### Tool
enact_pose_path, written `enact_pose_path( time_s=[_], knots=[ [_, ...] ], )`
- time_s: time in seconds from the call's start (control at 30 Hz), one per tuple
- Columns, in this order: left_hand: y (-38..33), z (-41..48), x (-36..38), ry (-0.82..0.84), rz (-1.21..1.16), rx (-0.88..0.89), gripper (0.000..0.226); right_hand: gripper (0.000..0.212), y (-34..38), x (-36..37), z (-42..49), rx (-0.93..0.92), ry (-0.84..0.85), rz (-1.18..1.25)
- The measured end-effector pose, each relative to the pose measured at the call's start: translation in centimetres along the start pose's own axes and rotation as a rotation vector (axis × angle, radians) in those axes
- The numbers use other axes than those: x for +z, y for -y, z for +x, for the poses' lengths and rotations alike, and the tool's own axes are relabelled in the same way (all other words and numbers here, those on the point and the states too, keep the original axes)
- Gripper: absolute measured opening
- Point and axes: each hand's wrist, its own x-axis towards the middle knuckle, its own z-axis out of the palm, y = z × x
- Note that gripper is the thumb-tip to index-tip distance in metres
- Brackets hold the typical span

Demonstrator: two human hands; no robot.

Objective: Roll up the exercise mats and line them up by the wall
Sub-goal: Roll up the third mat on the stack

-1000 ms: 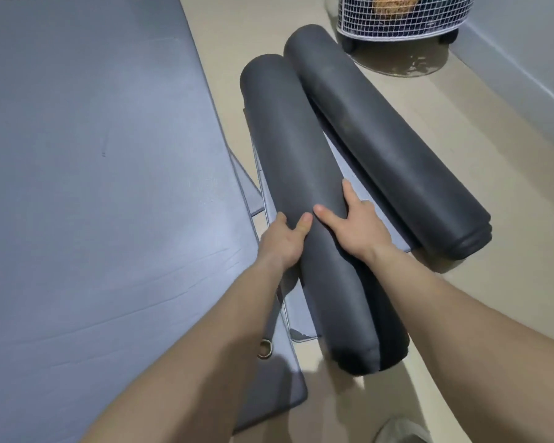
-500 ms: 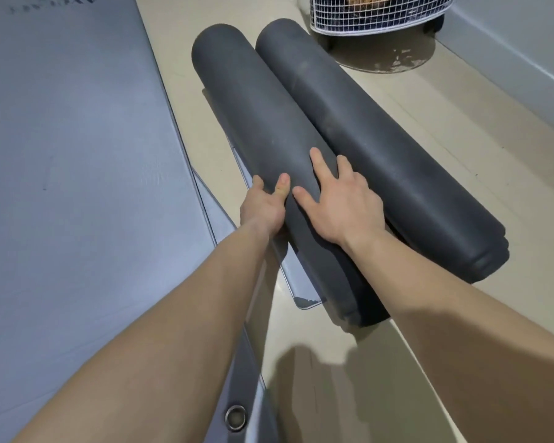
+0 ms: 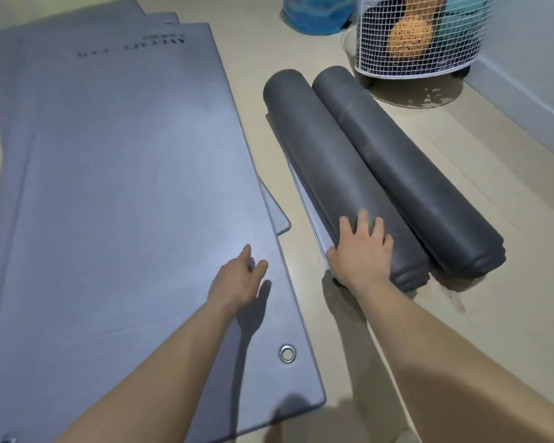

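Note:
Two dark grey rolled mats lie side by side on the beige floor, touching along their length. My right hand (image 3: 362,251) rests with spread fingers on the near end of the left rolled mat (image 3: 330,164). The right rolled mat (image 3: 410,164) lies on its far side, toward the wall. A short flap of the left roll's mat still lies flat along its left edge. My left hand (image 3: 237,278) hovers with relaxed fingers over the right edge of a flat blue-grey mat (image 3: 109,203), which tops a stack of flat mats.
A white wire basket (image 3: 419,39) holding orange and teal items stands on wheels beyond the rolls. A blue bag (image 3: 317,14) sits left of it. The pale wall (image 3: 531,78) runs along the right. A metal eyelet (image 3: 287,353) marks the flat mat's near corner.
My left hand came off the rolled mat and moved left over the flat mat. My right hand slid toward the roll's near end. The camera view pulled back.

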Motion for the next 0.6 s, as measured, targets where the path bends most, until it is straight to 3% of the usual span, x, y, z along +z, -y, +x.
enact_pose_path(
  time_s=[0.17,0.3,0.4,0.5,0.6],
  knots=[
    [12.1,-8.9,-3.6,-0.004,0.156,-0.152,0.054,0.053,6.1,1.9,-9.9,-0.238,0.286,0.211],
    [20.4,-15.6,-4.0,0.050,0.252,-0.223,0.053,0.047,11.8,6.3,-17.8,-0.504,0.484,0.134],
    [24.9,-18.8,-3.6,0.095,0.363,-0.209,0.055,0.052,15.4,8.9,-22.0,-0.636,0.473,-0.008],
    [28.8,-20.3,-2.8,0.073,0.546,-0.081,0.078,0.073,17.4,10.9,-24.5,-0.763,0.391,-0.126],
    [32.2,-21.3,-1.9,0.058,0.700,0.012,0.105,0.077,17.8,12.4,-25.4,-0.808,0.299,-0.229]
  ],
)
